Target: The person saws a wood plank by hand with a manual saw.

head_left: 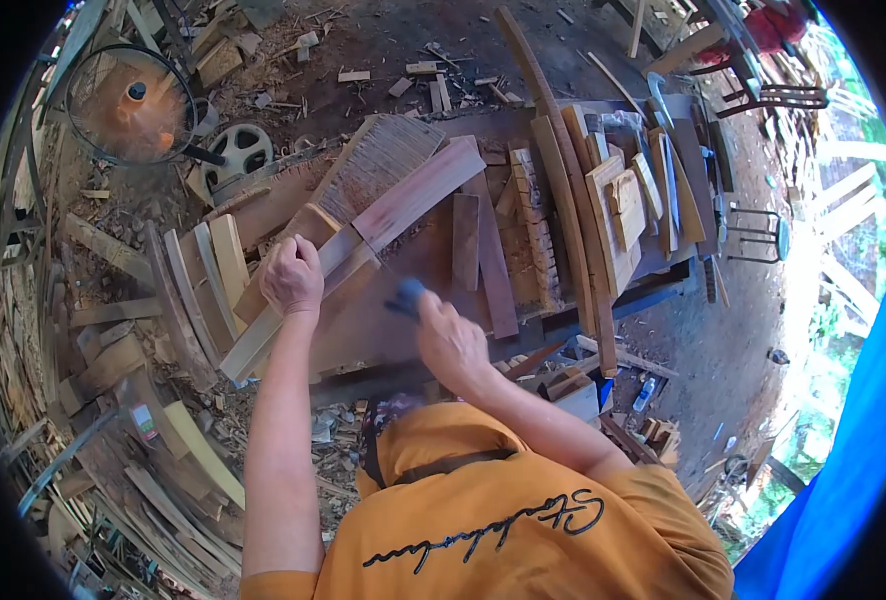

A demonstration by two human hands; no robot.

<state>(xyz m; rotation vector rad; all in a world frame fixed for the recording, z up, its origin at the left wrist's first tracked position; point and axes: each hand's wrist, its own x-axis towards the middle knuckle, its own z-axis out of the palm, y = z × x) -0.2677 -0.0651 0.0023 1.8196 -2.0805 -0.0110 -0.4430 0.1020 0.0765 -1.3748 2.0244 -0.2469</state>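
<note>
A long wooden plank (418, 195) lies slantwise across the workbench, its upper part reddish and its lower part paler. My left hand (295, 277) is closed on the lower half of this plank, fingers curled at its edge. In my right hand (453, 345), to the right of the plank, is a saw with a blue handle (406, 297), smeared by motion. Its thin blade runs up toward a dark line across the plank, and most of it is hard to make out. Behind the plank is a weathered grey board (378, 165).
Narrow boards (466, 240) lie on the bench right of the plank. Long curved beams (568, 200) cross it, beside a pile of offcuts (623, 210). At the upper left stands a round fan (131, 105). Wood scraps (428, 80) litter the ground, and a stool (758, 235) stands right.
</note>
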